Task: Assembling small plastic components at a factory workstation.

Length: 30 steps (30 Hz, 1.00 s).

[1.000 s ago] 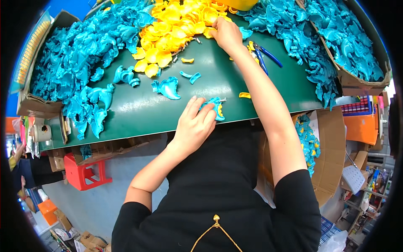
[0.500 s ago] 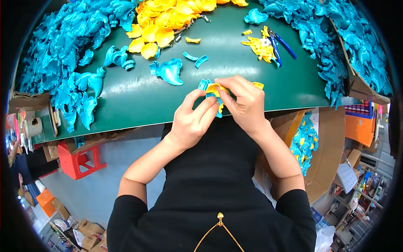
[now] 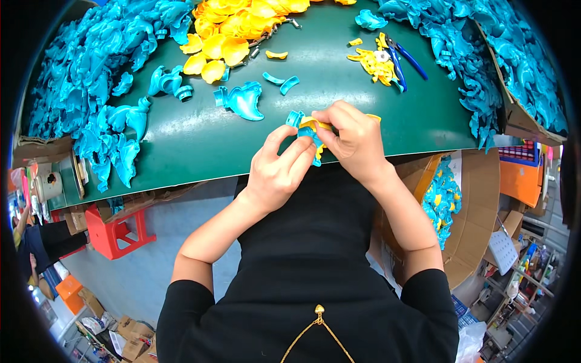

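Close to the table's near edge, my two hands meet around a small turquoise plastic piece [image 3: 295, 118] and a yellow plastic piece [image 3: 310, 122] set against it. My left hand [image 3: 279, 166] is closed, pinching the turquoise piece from the left. From the right, my right hand [image 3: 356, 138] grips the yellow piece between thumb and fingers. Fingertips cover much of both pieces, so how they join cannot be seen. Another bit of yellow plastic [image 3: 374, 117] shows behind my right hand. Ahead and to the left lies a loose curved turquoise shell [image 3: 245, 101].
Turquoise shells are heaped on the green table [image 3: 206, 145] at the left [image 3: 103, 54] and far right [image 3: 448, 42]. Yellow shells [image 3: 233, 30] pile at the back. Blue-handled pliers [image 3: 402, 63] lie beside yellow scraps [image 3: 375, 63]. Below right, a cardboard box [image 3: 472, 212] holds turquoise-and-yellow pieces.
My right hand has shifted slightly, its fingers nearer the yellow piece's top. My left hand keeps nearly the same hold. The whole view has moved a little.
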Each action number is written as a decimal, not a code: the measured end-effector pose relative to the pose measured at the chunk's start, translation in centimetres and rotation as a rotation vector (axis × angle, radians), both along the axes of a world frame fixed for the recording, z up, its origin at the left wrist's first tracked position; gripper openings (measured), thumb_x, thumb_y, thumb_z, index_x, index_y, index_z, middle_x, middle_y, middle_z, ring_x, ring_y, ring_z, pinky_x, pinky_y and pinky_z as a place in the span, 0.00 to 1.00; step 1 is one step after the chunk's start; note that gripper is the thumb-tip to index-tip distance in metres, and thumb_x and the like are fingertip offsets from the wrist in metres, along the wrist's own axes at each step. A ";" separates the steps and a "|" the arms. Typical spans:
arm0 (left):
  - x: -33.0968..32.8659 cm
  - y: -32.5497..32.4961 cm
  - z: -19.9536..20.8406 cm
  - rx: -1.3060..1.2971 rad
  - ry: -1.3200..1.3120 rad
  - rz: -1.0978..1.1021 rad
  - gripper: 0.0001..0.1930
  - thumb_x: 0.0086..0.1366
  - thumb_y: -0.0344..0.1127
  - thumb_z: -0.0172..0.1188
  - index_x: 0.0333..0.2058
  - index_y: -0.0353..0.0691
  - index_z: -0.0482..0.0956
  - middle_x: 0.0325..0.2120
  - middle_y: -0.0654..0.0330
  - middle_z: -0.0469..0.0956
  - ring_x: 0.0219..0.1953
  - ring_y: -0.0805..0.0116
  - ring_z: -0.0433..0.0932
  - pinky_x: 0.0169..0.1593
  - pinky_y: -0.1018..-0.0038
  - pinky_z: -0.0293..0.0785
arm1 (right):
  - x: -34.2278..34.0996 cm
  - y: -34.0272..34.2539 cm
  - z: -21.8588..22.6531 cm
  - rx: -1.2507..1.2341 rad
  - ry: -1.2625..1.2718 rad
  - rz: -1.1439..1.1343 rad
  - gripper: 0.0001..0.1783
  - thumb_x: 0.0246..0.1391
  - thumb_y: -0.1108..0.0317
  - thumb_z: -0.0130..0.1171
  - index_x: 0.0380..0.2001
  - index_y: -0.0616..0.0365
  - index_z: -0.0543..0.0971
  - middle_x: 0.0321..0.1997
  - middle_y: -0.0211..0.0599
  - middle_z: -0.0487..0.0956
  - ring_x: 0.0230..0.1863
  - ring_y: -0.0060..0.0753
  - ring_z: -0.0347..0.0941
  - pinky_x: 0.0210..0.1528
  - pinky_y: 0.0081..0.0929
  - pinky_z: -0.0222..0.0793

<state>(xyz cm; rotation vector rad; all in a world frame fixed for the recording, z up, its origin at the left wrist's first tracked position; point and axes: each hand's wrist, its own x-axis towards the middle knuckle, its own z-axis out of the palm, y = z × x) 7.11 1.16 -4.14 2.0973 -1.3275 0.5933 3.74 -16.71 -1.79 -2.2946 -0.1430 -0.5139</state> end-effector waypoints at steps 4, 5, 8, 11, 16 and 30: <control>0.2 0.0 -0.3 -0.027 -0.001 -0.002 0.11 0.47 0.26 0.66 0.33 0.37 0.82 0.37 0.63 0.80 0.48 0.57 0.76 0.43 0.71 0.80 | -0.1 0.1 -0.5 -0.092 -0.083 -0.054 0.09 0.45 0.78 0.69 0.32 0.63 0.81 0.24 0.39 0.77 0.24 0.37 0.76 0.25 0.28 0.70; 0.2 -0.1 -0.4 -0.037 -0.012 -0.008 0.11 0.47 0.26 0.66 0.33 0.38 0.82 0.37 0.63 0.80 0.48 0.57 0.76 0.43 0.71 0.80 | 0.0 0.0 -0.5 -0.069 -0.088 -0.055 0.08 0.45 0.78 0.69 0.31 0.62 0.81 0.24 0.40 0.77 0.24 0.38 0.77 0.25 0.29 0.70; 0.3 -0.2 -0.5 -0.029 -0.026 -0.013 0.12 0.47 0.26 0.66 0.34 0.38 0.83 0.37 0.63 0.80 0.47 0.58 0.76 0.43 0.71 0.80 | 0.0 -0.1 1.0 -0.183 0.006 -0.016 0.08 0.45 0.77 0.69 0.31 0.63 0.81 0.24 0.42 0.78 0.25 0.40 0.78 0.25 0.33 0.71; 0.5 0.0 -0.4 -0.023 -0.044 -0.040 0.13 0.47 0.26 0.65 0.35 0.37 0.83 0.38 0.62 0.79 0.47 0.58 0.76 0.43 0.71 0.79 | -1.2 -0.3 1.2 -0.147 0.072 0.004 0.09 0.49 0.75 0.68 0.36 0.63 0.83 0.33 0.43 0.83 0.32 0.42 0.82 0.32 0.31 0.76; 0.2 0.3 -0.5 -0.125 0.000 -0.086 0.14 0.46 0.24 0.66 0.35 0.35 0.83 0.39 0.57 0.79 0.47 0.55 0.75 0.40 0.70 0.80 | -2.7 -0.3 -0.1 0.247 0.166 -0.033 0.13 0.55 0.77 0.64 0.45 0.62 0.83 0.40 0.41 0.84 0.35 0.38 0.82 0.37 0.28 0.78; 0.3 0.4 -1.5 -0.133 0.066 -0.108 0.22 0.45 0.28 0.74 0.42 0.37 0.81 0.46 0.55 0.73 0.52 0.53 0.72 0.50 0.63 0.79 | -3.2 0.0 -1.2 0.158 0.016 -0.118 0.13 0.55 0.75 0.65 0.44 0.62 0.84 0.40 0.45 0.85 0.40 0.43 0.83 0.41 0.32 0.76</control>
